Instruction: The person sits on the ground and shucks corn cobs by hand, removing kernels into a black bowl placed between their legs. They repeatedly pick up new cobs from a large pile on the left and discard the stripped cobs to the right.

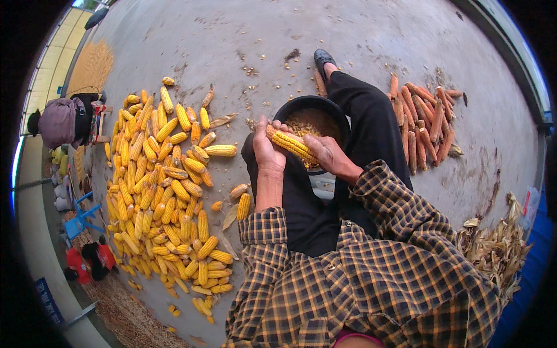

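An ear of yellow corn (296,145) lies slantwise between my two hands, its upper left end partly stripped of kernels. My left hand (267,148) wraps around that stripped end. At the lower right end, my right hand (333,157) grips the ear with the thumb on the kernels. Below the hands, between my knees, stands a dark round bucket (347,126) with loose corn kernels (300,126) inside. My hands hide part of its near rim.
A large heap of corn ears (161,187) covers the floor at left. Stripped cobs (424,122) are piled at right, above dry husks (491,248). Scattered kernels (250,71) dot the concrete. At far left are a seated person (65,122) and a blue stool (80,217).
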`<action>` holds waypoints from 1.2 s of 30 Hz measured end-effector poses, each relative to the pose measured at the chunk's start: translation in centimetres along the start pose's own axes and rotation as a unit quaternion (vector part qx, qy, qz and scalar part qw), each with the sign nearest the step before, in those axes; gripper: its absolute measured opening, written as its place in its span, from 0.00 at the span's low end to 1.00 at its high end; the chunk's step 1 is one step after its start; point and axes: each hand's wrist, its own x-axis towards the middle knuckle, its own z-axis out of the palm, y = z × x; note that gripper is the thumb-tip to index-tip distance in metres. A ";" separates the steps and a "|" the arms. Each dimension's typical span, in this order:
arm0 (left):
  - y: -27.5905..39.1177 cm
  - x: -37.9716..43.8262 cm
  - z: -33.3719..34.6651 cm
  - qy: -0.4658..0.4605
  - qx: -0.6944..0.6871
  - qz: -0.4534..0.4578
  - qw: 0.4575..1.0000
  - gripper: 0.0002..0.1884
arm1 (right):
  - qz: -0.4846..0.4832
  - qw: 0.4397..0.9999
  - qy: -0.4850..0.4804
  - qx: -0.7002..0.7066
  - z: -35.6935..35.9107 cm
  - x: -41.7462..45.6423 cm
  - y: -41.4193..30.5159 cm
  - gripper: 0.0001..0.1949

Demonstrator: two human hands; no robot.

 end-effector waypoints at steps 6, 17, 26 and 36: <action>-0.7 -0.2 0.1 0.017 0.080 0.029 0.996 0.12 | 0.110 0.983 -0.072 0.128 -0.9 -0.8 -0.8 0.28; -0.1 0.9 0.7 0.115 0.053 0.047 0.991 0.16 | 0.054 0.988 -0.012 0.142 -0.6 -1.5 -2.0 0.24; -1.6 0.8 0.7 0.129 0.096 0.107 0.981 0.12 | 0.138 0.968 0.078 0.195 0.4 -1.3 -1.4 0.31; -1.4 0.7 0.6 0.156 0.086 0.118 0.977 0.12 | 0.067 0.986 0.001 0.155 -0.1 -1.7 -2.4 0.31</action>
